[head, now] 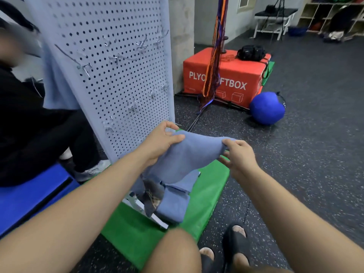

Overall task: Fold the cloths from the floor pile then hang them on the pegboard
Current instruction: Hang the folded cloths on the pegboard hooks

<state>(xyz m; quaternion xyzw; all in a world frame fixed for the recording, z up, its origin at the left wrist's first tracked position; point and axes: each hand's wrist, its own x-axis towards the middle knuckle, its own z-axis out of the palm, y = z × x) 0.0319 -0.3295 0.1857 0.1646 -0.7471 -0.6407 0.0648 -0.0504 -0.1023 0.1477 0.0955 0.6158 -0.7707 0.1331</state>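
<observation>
Left hand (160, 141) and right hand (239, 157) each pinch the blue cloth (185, 156) by its top edge; it hides part of the cloth pile (173, 201) on the green mat (208, 186) beside the pegboard (118, 62).

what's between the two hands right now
In the head view, a blue cloth spans between the left hand and right hand, both gripping it.
</observation>
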